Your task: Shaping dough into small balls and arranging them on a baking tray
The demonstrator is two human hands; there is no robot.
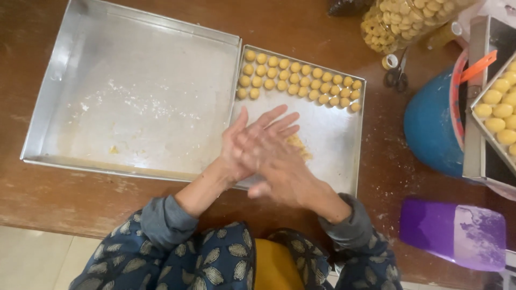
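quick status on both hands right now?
Left hand: open, palm pressed against the right; anything between them is hidden.
Right hand: open, flat across the left, above the smaller tray.

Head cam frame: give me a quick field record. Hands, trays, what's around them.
hands: left hand and right hand pressed palm to palm over the small tray; whatever is between them is hidden
small tray: rows of yellow dough balls along its far edge, crumbs near the hands
large tray: beside it on the left, holds only floury residue
table: brown wood, with scissors, blue bowl, purple lid
far right: another tray of balls
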